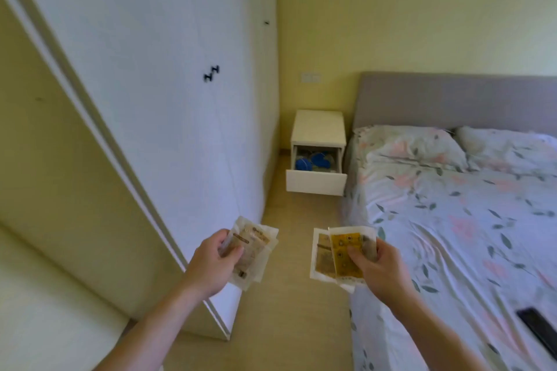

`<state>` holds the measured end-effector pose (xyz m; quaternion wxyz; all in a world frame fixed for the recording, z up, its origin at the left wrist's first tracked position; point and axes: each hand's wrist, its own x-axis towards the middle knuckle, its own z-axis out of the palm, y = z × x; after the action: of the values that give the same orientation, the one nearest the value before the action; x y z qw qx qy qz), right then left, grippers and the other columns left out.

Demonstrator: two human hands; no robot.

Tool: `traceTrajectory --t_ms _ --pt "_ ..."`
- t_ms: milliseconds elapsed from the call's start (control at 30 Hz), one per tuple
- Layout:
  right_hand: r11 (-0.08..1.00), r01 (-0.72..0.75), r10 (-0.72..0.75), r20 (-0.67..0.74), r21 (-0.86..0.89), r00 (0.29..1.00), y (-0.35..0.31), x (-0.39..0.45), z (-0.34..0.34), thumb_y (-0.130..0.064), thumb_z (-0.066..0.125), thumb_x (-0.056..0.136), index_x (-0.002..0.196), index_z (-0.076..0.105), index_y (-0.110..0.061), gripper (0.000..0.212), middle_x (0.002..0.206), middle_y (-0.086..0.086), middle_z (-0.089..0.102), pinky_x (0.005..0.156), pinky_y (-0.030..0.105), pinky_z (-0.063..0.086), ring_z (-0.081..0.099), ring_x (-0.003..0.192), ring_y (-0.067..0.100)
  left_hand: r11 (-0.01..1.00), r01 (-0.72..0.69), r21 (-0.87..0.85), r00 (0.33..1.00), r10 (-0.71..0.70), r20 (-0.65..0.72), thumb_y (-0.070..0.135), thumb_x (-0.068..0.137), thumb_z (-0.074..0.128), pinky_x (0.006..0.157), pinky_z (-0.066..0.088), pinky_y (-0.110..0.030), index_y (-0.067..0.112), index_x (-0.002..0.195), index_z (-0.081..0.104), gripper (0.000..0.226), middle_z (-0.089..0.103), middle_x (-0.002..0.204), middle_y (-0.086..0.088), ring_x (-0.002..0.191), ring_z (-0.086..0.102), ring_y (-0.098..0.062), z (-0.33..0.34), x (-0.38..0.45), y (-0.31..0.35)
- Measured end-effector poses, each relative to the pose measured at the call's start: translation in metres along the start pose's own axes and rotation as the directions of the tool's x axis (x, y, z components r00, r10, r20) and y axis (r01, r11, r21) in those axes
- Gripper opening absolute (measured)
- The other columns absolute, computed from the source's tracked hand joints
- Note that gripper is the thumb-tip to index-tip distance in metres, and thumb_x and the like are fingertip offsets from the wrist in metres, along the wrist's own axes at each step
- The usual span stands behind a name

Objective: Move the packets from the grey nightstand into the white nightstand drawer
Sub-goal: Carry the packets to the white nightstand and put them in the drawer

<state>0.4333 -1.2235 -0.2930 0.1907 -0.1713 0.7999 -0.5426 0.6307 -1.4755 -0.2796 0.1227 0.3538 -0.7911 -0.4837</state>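
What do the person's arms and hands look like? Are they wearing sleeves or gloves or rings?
Both arms are bare as far as the picture shows, with no sleeves in view. The left hand and the right hand wear no gloves. No watch, bracelet or ring shows on either wrist or on the fingers that can be seen.

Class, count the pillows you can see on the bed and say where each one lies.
2. One pillow lies at the headboard nearest the white nightstand; the second pillow lies beside it toward the right edge, partly cut off, so more may be hidden.

No legible txt; print on packets [346, 253] too blurry to read.
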Motion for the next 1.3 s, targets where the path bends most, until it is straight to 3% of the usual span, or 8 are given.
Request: traceTrajectory --t_ms 167,400,533,667,733,833,1100,1300 --pt "0.995 -0.088 0.095 -0.216 0.042 0.972 0.005 0.041 -0.028 -0.025 0.069 0.096 0.093 0.072 -0.023 0.004 0.085 -0.006 0.076 0.064 0.024 0.054 0.074 0.081 0.012 0.998 -0.063 0.008 0.979 0.06 0.193 0.025 0.099 0.063 0.079 0.054 -0.03 0.026 0.096 0.069 0.007 0.076 0.096 0.01 0.094 0.071 -0.011 0.04 0.098 0.027" --pt "0.984 -0.15 0.174 -0.375 0.091 0.91 0.028 0.152 -0.063 -0.019 0.072 0.094 0.088 0.073 -0.024 0.008 0.091 0.001 0.076 0.07 0.035 0.058 0.074 0.082 0.018 0.989 -0.144 -0.033 0.926 0.147 0.347 0.029 0.099 0.063 0.086 0.059 -0.03 0.033 0.11 0.066 0.012 0.072 0.106 0.016 0.104 0.068 -0.009 0.107 0.241 0.068" --pt "0.973 -0.208 0.23 -0.331 0.103 0.915 0.032 0.239 -0.068 -0.022 0.072 0.095 0.09 0.073 -0.021 0.004 0.084 -0.001 0.078 0.071 0.038 0.062 0.075 0.078 0.017 0.994 -0.106 -0.016 0.937 0.106 0.332 0.028 0.099 0.063 0.081 0.062 -0.03 0.034 0.109 0.065 0.011 0.073 0.105 0.014 0.103 0.069 -0.01 0.129 0.323 0.089" --pt "0.974 -0.21 0.225 -0.245 0.085 0.943 0.015 0.332 -0.071 -0.02 0.068 0.097 0.092 0.07 -0.016 0.007 0.084 0.001 0.076 0.049 0.011 0.047 0.071 0.074 0.011 0.997 -0.069 -0.043 0.956 0.079 0.281 0.027 0.099 0.063 0.072 0.063 -0.029 0.029 0.109 0.065 0.01 0.075 0.103 0.012 0.097 0.072 -0.006 0.137 0.397 0.109" --pt "0.974 -0.218 0.224 -0.189 0.056 0.956 0.01 0.376 -0.071 -0.019 0.067 0.098 0.093 0.071 -0.016 0.007 0.084 0.0 0.076 0.056 0.016 0.053 0.073 0.075 0.013 0.998 -0.032 -0.044 0.968 0.042 0.247 0.027 0.099 0.064 0.069 0.062 -0.026 0.029 0.11 0.064 0.012 0.075 0.102 0.01 0.093 0.073 -0.004 0.137 0.429 0.113" --pt "0.966 -0.247 0.255 -0.143 0.07 0.956 0.004 0.432 -0.068 -0.021 0.068 0.097 0.095 0.072 -0.019 0.005 0.086 -0.001 0.078 0.074 0.036 0.063 0.076 0.08 0.015 0.998 0.029 -0.055 0.977 -0.017 0.212 0.026 0.099 0.064 0.069 0.063 -0.027 0.029 0.112 0.063 0.014 0.076 0.103 0.008 0.093 0.074 -0.008 0.138 0.473 0.113" --pt "0.964 -0.261 0.253 -0.137 -0.041 0.958 -0.004 0.571 -0.064 -0.021 0.067 0.098 0.093 0.07 -0.022 0.006 0.088 -0.003 0.077 0.057 0.016 0.05 0.072 0.076 0.008 0.991 0.105 -0.085 0.98 -0.089 0.176 0.025 0.1 0.062 0.063 0.059 -0.022 0.03 0.114 0.063 0.014 0.075 0.104 0.01 0.091 0.073 -0.008 0.156 0.608 0.109" --pt "0.934 -0.327 0.309 -0.132 -0.143 0.942 -0.01 0.682 -0.055 -0.023 0.065 0.099 0.093 0.066 -0.022 0.006 0.086 -0.004 0.073 0.058 0.021 0.048 0.069 0.078 0.011 0.983 0.157 -0.097 0.968 -0.134 0.21 0.024 0.101 0.061 0.059 0.058 -0.019 0.028 0.116 0.063 0.015 0.074 0.107 0.009 0.094 0.072 -0.01 0.17 0.729 0.11"
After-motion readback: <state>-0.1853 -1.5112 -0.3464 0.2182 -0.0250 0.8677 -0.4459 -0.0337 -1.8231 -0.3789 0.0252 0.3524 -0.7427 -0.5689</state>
